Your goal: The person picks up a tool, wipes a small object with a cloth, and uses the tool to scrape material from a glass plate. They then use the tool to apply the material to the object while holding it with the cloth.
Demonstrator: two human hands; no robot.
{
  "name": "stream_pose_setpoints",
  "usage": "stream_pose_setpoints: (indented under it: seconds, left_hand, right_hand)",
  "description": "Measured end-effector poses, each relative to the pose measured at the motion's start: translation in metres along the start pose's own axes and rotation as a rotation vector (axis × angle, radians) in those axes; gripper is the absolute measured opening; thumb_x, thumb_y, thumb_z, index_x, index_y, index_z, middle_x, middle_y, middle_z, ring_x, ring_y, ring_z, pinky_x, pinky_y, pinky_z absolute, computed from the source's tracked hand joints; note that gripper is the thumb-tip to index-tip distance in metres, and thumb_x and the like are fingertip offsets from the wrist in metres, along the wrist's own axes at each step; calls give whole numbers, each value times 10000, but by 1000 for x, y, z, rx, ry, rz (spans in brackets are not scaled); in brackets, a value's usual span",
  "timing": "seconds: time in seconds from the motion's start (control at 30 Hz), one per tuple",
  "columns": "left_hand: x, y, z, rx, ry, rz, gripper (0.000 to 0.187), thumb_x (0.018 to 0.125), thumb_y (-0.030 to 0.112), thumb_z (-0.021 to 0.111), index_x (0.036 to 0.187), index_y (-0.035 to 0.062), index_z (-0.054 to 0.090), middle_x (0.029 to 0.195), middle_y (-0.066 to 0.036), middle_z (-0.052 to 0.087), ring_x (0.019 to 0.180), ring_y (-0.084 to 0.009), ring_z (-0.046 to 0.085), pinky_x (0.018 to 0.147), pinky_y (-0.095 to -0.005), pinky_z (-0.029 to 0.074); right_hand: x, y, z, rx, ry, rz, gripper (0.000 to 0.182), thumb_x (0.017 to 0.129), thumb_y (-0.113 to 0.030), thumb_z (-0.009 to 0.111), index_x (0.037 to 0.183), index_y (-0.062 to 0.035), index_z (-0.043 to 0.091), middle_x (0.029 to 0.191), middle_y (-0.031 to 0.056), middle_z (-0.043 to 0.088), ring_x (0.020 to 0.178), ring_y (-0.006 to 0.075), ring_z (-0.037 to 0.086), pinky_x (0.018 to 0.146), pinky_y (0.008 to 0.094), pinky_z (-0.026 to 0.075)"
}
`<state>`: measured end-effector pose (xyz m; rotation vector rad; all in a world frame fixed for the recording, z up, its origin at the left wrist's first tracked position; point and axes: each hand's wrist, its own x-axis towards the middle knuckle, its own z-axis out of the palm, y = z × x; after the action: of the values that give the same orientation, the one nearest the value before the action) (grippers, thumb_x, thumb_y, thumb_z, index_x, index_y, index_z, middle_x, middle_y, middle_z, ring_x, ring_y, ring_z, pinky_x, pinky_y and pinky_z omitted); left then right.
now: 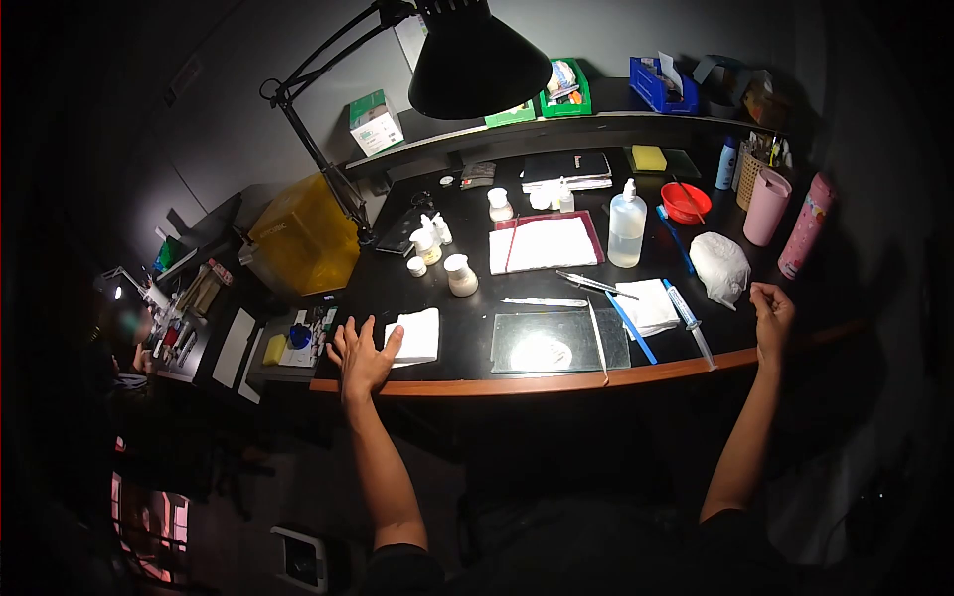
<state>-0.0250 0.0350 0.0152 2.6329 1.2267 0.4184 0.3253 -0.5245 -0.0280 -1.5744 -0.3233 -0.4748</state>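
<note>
My left hand (363, 360) rests with spread fingers at the front left of the black desk, its thumb by a folded white tissue (415, 335). At the front right, my right hand (772, 316) has its fingers curled in near the thumb; whether anything small is between them I cannot make out. Just beyond it sits a crumpled white bundle (719, 266). A clear syringe (690, 323) with a blue end, a blue stick (633, 330) and a white cloth (651, 307) lie to its left. Between my hands is a glass plate (517, 343), with a thin pale tool (598, 343) across it.
Behind stand a clear squeeze bottle (626, 228), a red bowl (686, 203), small jars (460, 276) and a white pad on a maroon tray (596, 230). A pink tumbler (766, 209) is at right. A black lamp (477, 65) hangs overhead. Another person sits far left.
</note>
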Motion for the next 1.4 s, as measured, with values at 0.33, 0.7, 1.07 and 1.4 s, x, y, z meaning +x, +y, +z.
stream_pose_setpoints:
  seconds: [0.33, 0.7, 1.07, 1.4]
  left_hand:
    - [1, -1, 0, 3, -16, -8, 910, 896, 754, 471, 1502, 75, 466, 1611, -220, 305, 1525, -376, 165, 1216, -600, 2]
    - [-2, 3, -5, -4, -22, 1, 921, 868, 737, 547, 1500, 73, 468, 1602, -222, 313, 1510, -357, 210, 1208, -623, 94]
    - [-2, 1, -6, -32, -16, 6, 949, 859, 735, 563, 1525, 74, 422, 1609, -246, 281, 1525, -381, 155, 1218, -603, 56]
    - [-1, 2, -2, -83, 25, -52, 997, 890, 741, 504, 1600, 94, 238, 1646, -245, 182, 1539, -393, 93, 1218, -597, 57]
  right_hand:
    - [-2, -11, 0, -1, -6, 52, 85, 933, -49, 684, 974, 10, 731, 806, -29, 643, 745, 39, 557, 704, 199, 432]
    - [-2, -8, -1, -11, 0, 48, 88, 937, -64, 683, 976, -2, 732, 803, -38, 631, 721, 30, 527, 670, 194, 399]
    - [-1, -4, 1, -12, 8, 22, 91, 941, -80, 679, 989, -25, 734, 780, -58, 600, 661, 8, 464, 591, 182, 334]
    - [-2, -10, -2, -27, -6, 56, 87, 930, -50, 688, 979, 8, 730, 822, -19, 656, 758, 43, 572, 718, 199, 443]
